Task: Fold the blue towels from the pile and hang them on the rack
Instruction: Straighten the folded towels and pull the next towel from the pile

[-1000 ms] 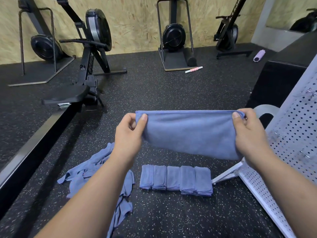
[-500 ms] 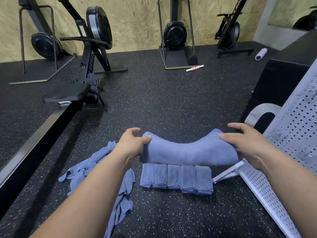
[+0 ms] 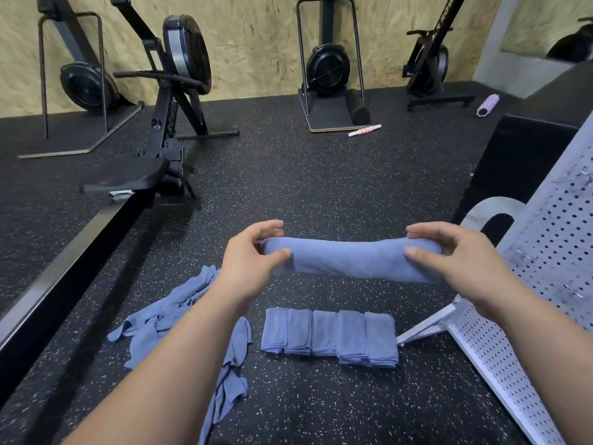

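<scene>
A blue towel (image 3: 349,260), folded into a long narrow band, hangs in the air in front of me. My left hand (image 3: 253,258) pinches its left end between thumb and fingers. My right hand (image 3: 449,255) holds its right end the same way. On the floor below lies a row of several folded blue towels (image 3: 330,337), side by side. To their left sprawls a loose pile of unfolded blue towels (image 3: 173,316), partly hidden by my left forearm. The white perforated rack (image 3: 500,358) leans at the right.
A rowing machine (image 3: 167,130) with a long black rail (image 3: 64,271) runs along the left. More exercise machines stand by the plywood wall. A black box (image 3: 526,139) sits behind the rack. A pink-white roller (image 3: 364,130) lies on the rubber floor.
The towel went from a wide hanging sheet to a narrow folded band. Both hands dropped with it, then rose a little, and now pinch its ends.
</scene>
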